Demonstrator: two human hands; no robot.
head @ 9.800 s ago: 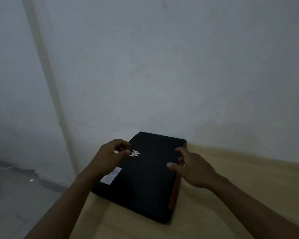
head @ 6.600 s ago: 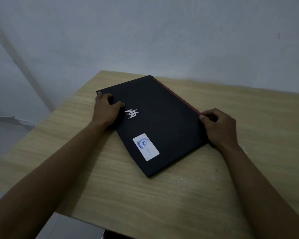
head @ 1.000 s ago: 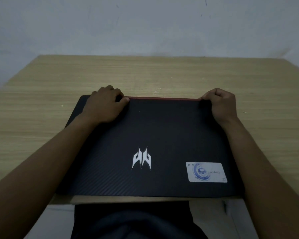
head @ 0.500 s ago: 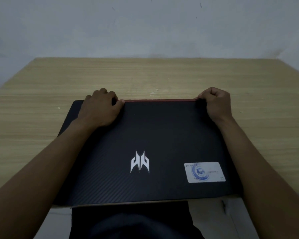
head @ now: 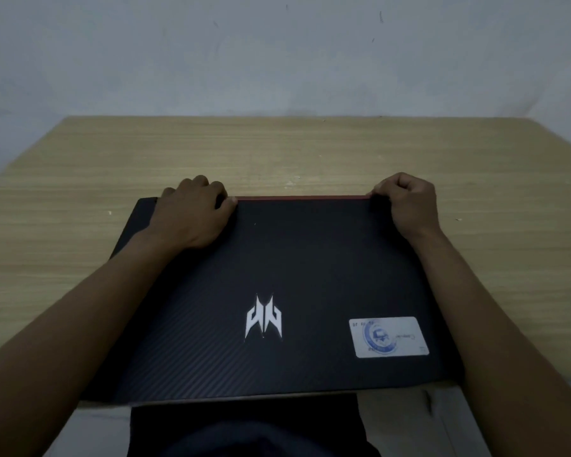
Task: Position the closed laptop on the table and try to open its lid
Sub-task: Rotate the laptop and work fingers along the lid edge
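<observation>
Fingers of both hands, left hand (head: pixel 192 219) and right hand (head: pixel 406 206), still clench the seemingly shut laptop (head: pixel 294 291) far edge.

Single head view, worn by person, looks forward and steeply down from above near table (head: pixel 80 179) edge. Close: laptop (head: pixel 294 275) fills lower middle, both forearms enter from bottom corners. Wall (head: pixel 277 54) fills upper third, straight ahead. Wide-angle lens bows table's sides. No second view.
</observation>
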